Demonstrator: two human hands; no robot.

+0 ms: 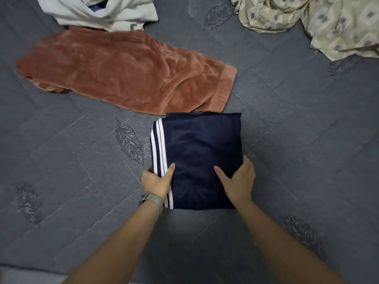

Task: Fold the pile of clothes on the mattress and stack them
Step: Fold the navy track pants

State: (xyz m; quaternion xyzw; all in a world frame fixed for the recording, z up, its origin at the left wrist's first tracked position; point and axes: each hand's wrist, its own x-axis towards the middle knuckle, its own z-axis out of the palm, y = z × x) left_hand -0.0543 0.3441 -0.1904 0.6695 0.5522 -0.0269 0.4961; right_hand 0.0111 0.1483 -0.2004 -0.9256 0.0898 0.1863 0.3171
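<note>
A navy garment with white side stripes point(199, 152) lies folded into a neat rectangle on the grey quilted mattress point(287, 140). My left hand point(156, 180) grips its striped left edge, thumb on top and fingers tucked under. My right hand point(238, 181) holds the right edge the same way, thumb across the cloth. Just behind it lies a rust-orange velvety garment point(127, 72), spread out and unfolded.
A crumpled pale grey-white garment point(98, 11) sits at the far left top. A beige patterned cloth point(320, 19) is bunched at the far right top. The mattress cover has embroidered leaf motifs point(129, 142). A watch is on my left wrist point(152, 200).
</note>
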